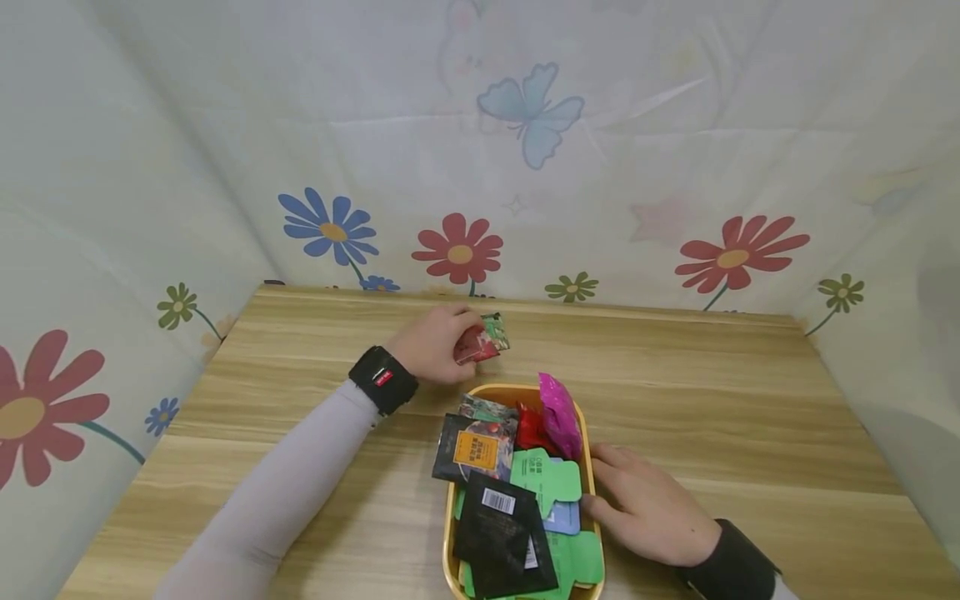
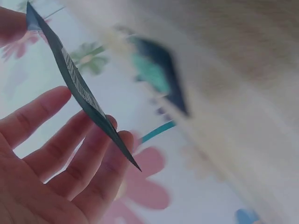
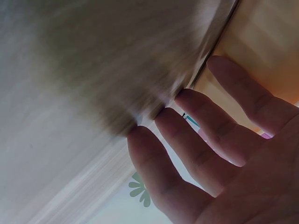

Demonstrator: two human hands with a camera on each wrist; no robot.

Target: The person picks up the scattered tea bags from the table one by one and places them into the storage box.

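My left hand (image 1: 438, 342) pinches a small red packet (image 1: 476, 345) between thumb and fingers, just beyond the basket's far end. In the left wrist view this packet (image 2: 79, 88) shows nearly edge-on, with a barcode on its dark side. A green-patterned packet (image 1: 495, 330) shows right behind it. The yellow-rimmed basket (image 1: 447, 542) holds black packets (image 1: 495, 517), a black packet with an orange label (image 1: 476, 450), green cards (image 1: 543, 477), a magenta packet (image 1: 558, 417) and a red packet (image 1: 531, 429). My right hand (image 1: 648, 504) rests at the basket's right side, fingers extended, fingertips on the table (image 3: 84, 93).
The wood-grain table (image 1: 712, 392) runs back to a white curtain (image 1: 637, 167) printed with flowers and a butterfly. The curtain also closes in the left and right sides. A blue card (image 1: 564, 518) lies among the green ones in the basket.
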